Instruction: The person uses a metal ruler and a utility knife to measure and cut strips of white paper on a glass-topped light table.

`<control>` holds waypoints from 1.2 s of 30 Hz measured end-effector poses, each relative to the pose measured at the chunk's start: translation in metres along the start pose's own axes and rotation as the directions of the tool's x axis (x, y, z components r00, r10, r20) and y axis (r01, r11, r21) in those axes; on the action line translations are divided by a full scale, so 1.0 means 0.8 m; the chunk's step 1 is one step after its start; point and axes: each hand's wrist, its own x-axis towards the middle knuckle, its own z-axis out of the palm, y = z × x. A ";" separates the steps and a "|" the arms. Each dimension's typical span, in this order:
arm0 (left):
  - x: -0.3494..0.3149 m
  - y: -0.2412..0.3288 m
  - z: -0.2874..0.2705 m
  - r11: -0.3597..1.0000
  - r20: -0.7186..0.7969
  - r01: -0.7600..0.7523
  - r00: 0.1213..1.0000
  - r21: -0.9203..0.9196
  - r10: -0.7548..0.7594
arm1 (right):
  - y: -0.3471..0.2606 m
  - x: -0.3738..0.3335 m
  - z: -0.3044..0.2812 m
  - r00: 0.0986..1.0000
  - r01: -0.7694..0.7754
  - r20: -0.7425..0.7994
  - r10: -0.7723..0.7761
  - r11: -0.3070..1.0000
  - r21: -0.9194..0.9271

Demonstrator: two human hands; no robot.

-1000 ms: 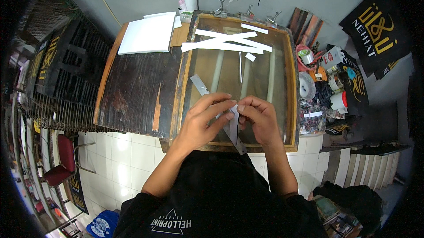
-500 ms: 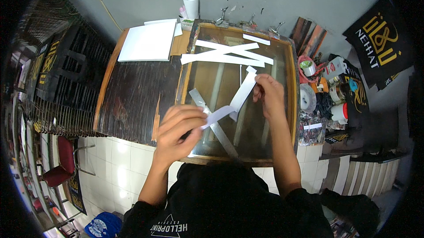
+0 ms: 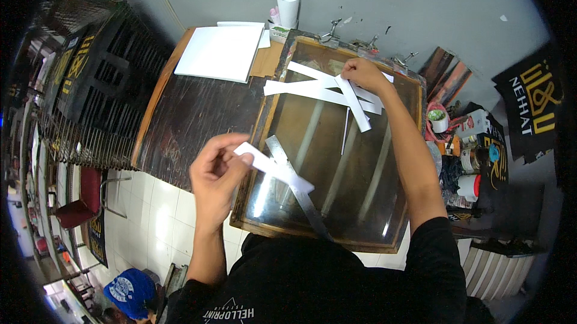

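- Glass panel (image 3: 360, 204): the broad sheet of glass within a wooden rim; pale tubes (image 3: 309, 129) show through it.
- Table (image 3: 198, 114): a dark, scuffed wooden surface directly left of the glass panel.
- Stack of white sheets (image 3: 219, 54): lies on the table, left of the glass panel's far half.
- Left hand (image 3: 219, 165): at the left edge of the glass panel, thumb and fingers clamped on one end of the near strip.
- Right hand (image 3: 365, 76): above the far part of the glass panel, its fingers pinched together at the upper end of the far strip.
- Metal ruler (image 3: 312, 207): lies diagonally on the near left part of the glass panel.
- Crossed strips (image 3: 294, 88): long white pieces overlapping on the far part of the glass panel.
- Near strip (image 3: 267, 166): white, extends from the left hand over the glass panel's left side, passing in front of the metal ruler; whether they touch cannot be told.
- Far strip (image 3: 356, 108): white, slants across the crossed strips over the glass panel.
- Metal clamps (image 3: 332, 31): stand along the far edge of the glass panel.
- Thin white sliver (image 3: 345, 132): on the glass panel, just nearer than the crossed strips.
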 end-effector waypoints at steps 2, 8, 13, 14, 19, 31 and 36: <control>0.012 -0.013 0.010 0.990 0.043 0.100 0.994 -0.103 -0.096 | 0.010 0.006 0.012 0.992 0.112 -0.038 -0.117 0.986 -0.121; 0.038 -0.030 0.021 0.953 0.141 0.249 0.964 -0.170 -0.227 | 0.003 -0.015 0.034 0.969 0.042 -0.224 -0.101 0.966 -0.254; 0.044 -0.037 0.025 0.936 0.185 0.259 0.958 -0.238 -0.219 | -0.001 -0.027 0.047 0.948 0.037 -0.300 -0.109 0.971 -0.236; 0.044 -0.037 0.026 0.934 0.188 0.260 0.958 -0.243 -0.218 | -0.004 -0.029 0.048 0.950 0.022 -0.295 -0.097 0.969 -0.247; 0.041 -0.034 0.026 0.933 0.183 0.257 0.959 -0.251 -0.215 | 0.000 -0.030 0.059 0.952 0.081 -0.268 -0.147 0.967 -0.241; 0.037 -0.039 0.013 0.912 0.102 0.245 0.969 -0.330 -0.224 | -0.002 -0.028 0.043 0.964 0.037 -0.260 -0.049 0.998 -0.052; 0.041 -0.040 0.009 0.891 0.083 0.250 0.968 -0.380 -0.237 | 0.000 -0.022 0.019 0.980 -0.080 -0.164 0.112 0.978 0.191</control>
